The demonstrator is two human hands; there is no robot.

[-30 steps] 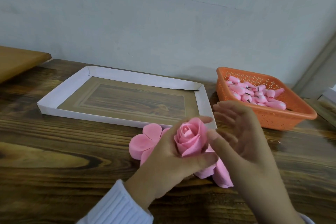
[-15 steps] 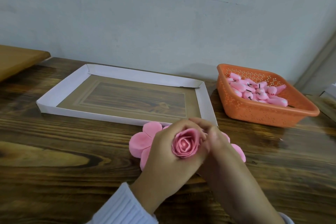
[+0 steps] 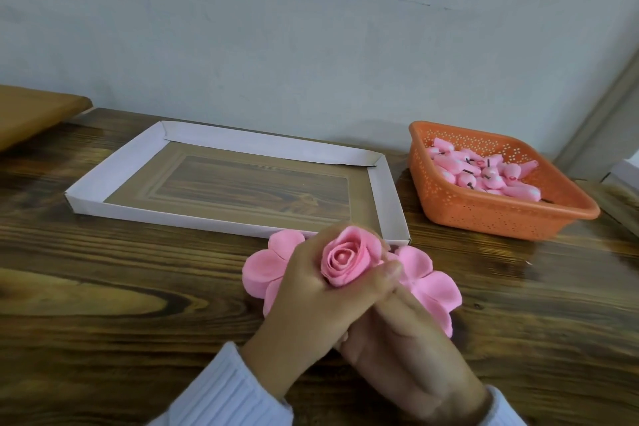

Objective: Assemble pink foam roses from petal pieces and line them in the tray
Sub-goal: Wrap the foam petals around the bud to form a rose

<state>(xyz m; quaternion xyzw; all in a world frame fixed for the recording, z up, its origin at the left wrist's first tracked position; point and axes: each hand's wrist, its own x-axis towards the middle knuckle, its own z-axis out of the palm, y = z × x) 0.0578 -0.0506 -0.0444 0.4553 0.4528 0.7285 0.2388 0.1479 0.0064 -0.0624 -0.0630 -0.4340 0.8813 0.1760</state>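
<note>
1. The left hand [image 3: 304,290] is wrapped right round the rose [image 3: 345,258], fingers and thumb curled on its outer layers. The bloom faces up, just in front of the tray's near right corner. My guess is the squeeze stops the foam layers springing open.
2. The right hand [image 3: 401,335] is tucked under the left one, also on the near side of the tray. Its fingertips are hidden behind the left hand, so I honestly can't tell if it's pinching the rose's base or just propping it up.
3. Loose petals [image 3: 428,284] lie flat under both hands, fanned out along the tray's near edge. That probably keeps the next layer within easy reach.
4. The tray [image 3: 114,166] is a shallow white cardboard thing, and no roses are lined up in it yet. It's close enough that a finished rose could go straight in.
5. An orange basket [image 3: 501,218] sits just right of the tray with pink buds [image 3: 484,180] in it. They have little dark stems and are presumably the rose centres.
6. Everything's on a dark wood-grain table [image 3: 103,287]. Behind the tray there's a plain pale wall [image 3: 311,28], and off to its left a brown board [image 3: 34,111]. A white ribbed sleeve [image 3: 224,391] shows on the left wrist.
</note>
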